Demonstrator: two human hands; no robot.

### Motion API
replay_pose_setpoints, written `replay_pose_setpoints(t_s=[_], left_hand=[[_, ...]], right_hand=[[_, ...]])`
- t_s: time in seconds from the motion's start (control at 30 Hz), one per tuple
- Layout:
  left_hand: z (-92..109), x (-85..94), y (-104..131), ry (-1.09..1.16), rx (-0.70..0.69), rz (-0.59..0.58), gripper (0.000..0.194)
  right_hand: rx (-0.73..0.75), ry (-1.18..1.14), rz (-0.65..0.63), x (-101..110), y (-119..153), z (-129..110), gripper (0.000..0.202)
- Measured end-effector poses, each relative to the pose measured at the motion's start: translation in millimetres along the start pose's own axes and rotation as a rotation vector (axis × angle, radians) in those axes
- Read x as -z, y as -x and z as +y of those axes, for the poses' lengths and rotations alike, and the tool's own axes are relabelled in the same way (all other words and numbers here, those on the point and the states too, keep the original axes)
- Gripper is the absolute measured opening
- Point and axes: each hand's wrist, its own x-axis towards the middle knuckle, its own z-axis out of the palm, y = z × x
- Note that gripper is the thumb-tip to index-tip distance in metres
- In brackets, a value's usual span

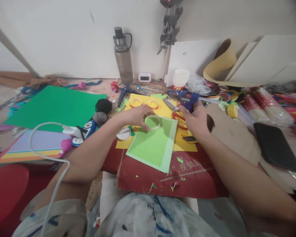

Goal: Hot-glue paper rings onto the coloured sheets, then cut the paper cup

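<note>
My right hand is wrapped round the handle of a blue hot glue gun, its nozzle pointing left and a clear glue stick out the back. My left hand reaches over the light green sheet, thumb and fingers apart at the left edge of a pale ring; whether they touch it is unclear. Beneath lies yellow paper, carrying two yellow-orange rings, one of them a small ring. Orange-handled scissors lie beside my right hand. A white round lid sits below my left wrist.
A red board with green scraps supports the papers. At left are green card and a white cable crossing my left arm. A tall bottle stands behind. At right lie a black phone and bagged sticks.
</note>
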Motion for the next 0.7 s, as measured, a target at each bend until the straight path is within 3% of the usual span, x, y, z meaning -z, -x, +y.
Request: replay_pose_setpoints(t_s=[0.17, 0.7], left_hand=[[0, 0.4, -1, -0.041, 0.017, -0.001, 0.068], [-4, 8.0, 4, 0.027, 0.043, -0.016, 0.092]], right_hand=[[-0.091, -0.031, 0.033, -2, 1, -4, 0.043], [-0.094, 0.007, 0.02, -3, 3, -16, 0.04]])
